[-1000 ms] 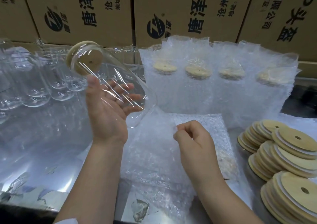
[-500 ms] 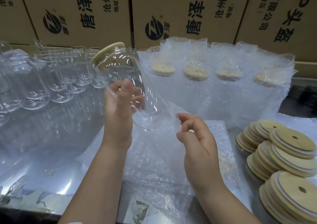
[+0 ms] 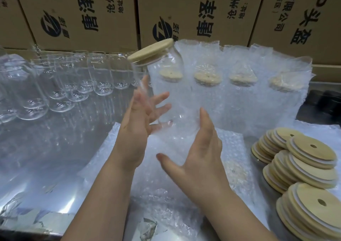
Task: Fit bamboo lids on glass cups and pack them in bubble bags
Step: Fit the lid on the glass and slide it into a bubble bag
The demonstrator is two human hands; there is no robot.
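A clear glass cup [image 3: 167,85] capped with a bamboo lid [image 3: 150,51] stands nearly upright in the air, lid tilted up to the right. My left hand [image 3: 134,130] presses on its left side with fingers spread, seen partly through the glass. My right hand [image 3: 201,154] cups a bubble bag [image 3: 162,178] around the cup's bottom, thumb pointing up. The cup's base sits in the bag's mouth; how deep it sits is hard to see.
Rows of empty glass cups [image 3: 73,85] lie at the left on a shiny table [image 3: 46,157]. Several bagged, lidded cups [image 3: 206,78] stand at the back. Stacks of loose bamboo lids [image 3: 310,159] fill the right. Flat bubble bags [image 3: 232,145] lie beneath. Cartons [image 3: 88,10] wall the rear.
The cup has swung from lying tilted to the left to nearly upright and moved right, toward the bag. My right hand has opened from a pinch and now cups the bag under the cup.
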